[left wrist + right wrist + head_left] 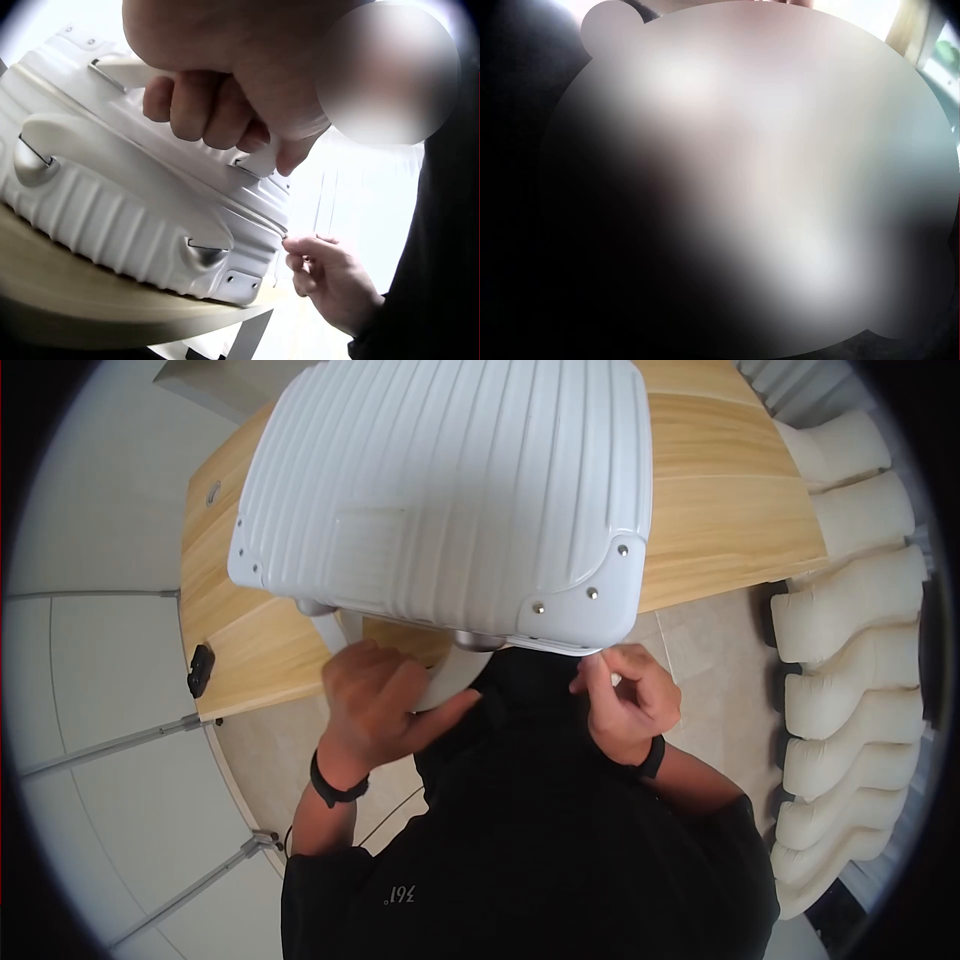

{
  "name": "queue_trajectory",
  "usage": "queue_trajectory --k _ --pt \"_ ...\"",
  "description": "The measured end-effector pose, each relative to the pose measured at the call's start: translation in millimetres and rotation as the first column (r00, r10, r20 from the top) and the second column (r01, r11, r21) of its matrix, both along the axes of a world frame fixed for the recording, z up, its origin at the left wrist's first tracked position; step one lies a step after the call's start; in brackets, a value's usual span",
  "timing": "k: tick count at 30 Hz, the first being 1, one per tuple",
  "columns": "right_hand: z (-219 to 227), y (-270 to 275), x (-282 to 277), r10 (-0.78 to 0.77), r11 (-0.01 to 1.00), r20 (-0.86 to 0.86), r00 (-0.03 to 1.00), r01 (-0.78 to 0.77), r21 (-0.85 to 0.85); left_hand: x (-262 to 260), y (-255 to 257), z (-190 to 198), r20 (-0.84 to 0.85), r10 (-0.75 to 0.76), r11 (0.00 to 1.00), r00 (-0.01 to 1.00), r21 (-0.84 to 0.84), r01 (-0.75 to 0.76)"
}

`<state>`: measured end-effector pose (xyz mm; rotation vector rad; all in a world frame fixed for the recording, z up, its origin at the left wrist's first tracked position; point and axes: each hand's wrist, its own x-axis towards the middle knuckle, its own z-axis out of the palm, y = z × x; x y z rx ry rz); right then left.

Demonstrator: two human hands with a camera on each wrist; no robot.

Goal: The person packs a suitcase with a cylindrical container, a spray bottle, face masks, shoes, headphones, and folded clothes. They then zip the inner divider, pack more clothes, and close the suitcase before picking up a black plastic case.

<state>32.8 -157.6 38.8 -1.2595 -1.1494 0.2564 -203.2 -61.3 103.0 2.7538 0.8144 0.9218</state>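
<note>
A white ribbed suitcase (450, 490) lies flat, its side with two carry handles turned towards the person. My left hand (375, 700) grips the upper handle (455, 678), fingers curled round it. In the left wrist view the lower handle (124, 169) arches free below the zipper seam (161, 161). At the near right corner my right hand (632, 705) pinches the zipper pull at the seam's end, mostly hidden by its fingers. The left wrist view shows that right hand (330, 281) too, fingertips right at the seam. Blur covers most of the right wrist view.
Under the suitcase is a wooden table (735, 490). A small black object (201, 670) lies near the table's left edge. Cream padded seats (850, 625) line the right side, and white panels (110, 670) stand on the left.
</note>
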Motion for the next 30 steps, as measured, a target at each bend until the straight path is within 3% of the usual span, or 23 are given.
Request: queue_trajectory --k 1,3,4,8,10,12,13,15,17,19,20,21,23,25,26,27,28,29,30 --pt "-3 8 2 -0.005 1.0 0.006 1.0 0.005 0.018 8 -1 0 0.018 -0.014 0.999 1.0 -0.029 0.014" --pt "-9 29 20 -0.169 0.985 -0.008 0.986 0.169 -0.025 32 2 0 0.037 -0.021 0.999 0.999 -0.047 0.022" --pt "4 45 26 -0.187 0.973 -0.028 0.982 0.181 -0.142 39 12 1 0.037 -0.031 0.999 0.999 -0.034 0.032" --pt "29 123 60 -0.142 0.96 -0.067 0.988 0.121 -0.251 70 57 -8 0.017 0.012 0.998 1.0 -0.066 -0.011" --pt "40 141 69 -0.128 0.958 -0.095 0.987 0.098 -0.271 82 64 -8 -0.01 0.057 0.996 0.998 -0.068 -0.058" --pt "43 147 68 -0.1 0.956 -0.142 0.985 0.055 -0.288 84 71 -3 -0.007 0.102 0.97 0.995 -0.221 -0.101" --pt "40 143 64 -0.091 0.958 -0.14 0.986 0.048 -0.284 85 73 -1 -0.004 0.11 0.97 0.994 -0.217 -0.108" --pt "29 123 50 -0.05 0.947 -0.148 0.988 0.0 -0.321 86 71 -2 0.018 0.082 0.983 0.996 -0.167 -0.078" --pt "19 109 16 0.035 0.965 -0.304 0.952 -0.111 -0.237 85 65 -2 0.038 0.055 0.979 0.998 -0.198 -0.046" --pt "5 108 -5 0.187 0.963 -0.153 0.97 -0.211 -0.165 85 65 3 0.065 0.001 0.977 0.998 -0.212 0.013" --pt "-46 96 20 0.256 0.946 -0.264 0.93 -0.297 -0.129 125 51 -42 0.091 -0.022 0.967 0.996 -0.249 0.044" --pt "-48 98 11 0.327 0.92 -0.359 0.874 -0.382 -0.091 126 50 -43 0.128 -0.036 0.954 0.991 -0.29 0.073" --pt "-55 103 -3 0.336 0.918 -0.332 0.881 -0.385 -0.095 120 51 -43 0.123 -0.025 0.968 0.992 -0.245 0.055" --pt "-55 104 -6 0.371 0.903 -0.311 0.875 -0.418 -0.097 113 53 -37 0.078 -0.029 0.999 0.997 -0.04 0.032" --pt "-51 104 -3 0.36 0.917 -0.237 0.903 -0.389 -0.088 110 53 -30 0.067 0.004 0.999 0.998 -0.033 -0.002" --pt "-48 105 -6 0.348 0.928 -0.166 0.923 -0.364 -0.077 105 53 -22 0.137 -0.03 0.997 0.99 0.081 0.019" --pt "-56 110 -9 0.307 0.948 -0.16 0.938 -0.315 -0.031 100 51 -18 0.199 -0.074 0.98 0.977 0.196 0.034" --pt "-61 106 -9 0.336 0.938 -0.171 0.926 -0.346 -0.03 87 48 -21 0.189 -0.042 0.981 0.981 0.193 0.005" --pt "-55 103 -7 0.33 0.915 -0.284 0.9 -0.379 -0.138 69 44 -29 0.262 0.034 0.984 0.965 0.161 -0.078"
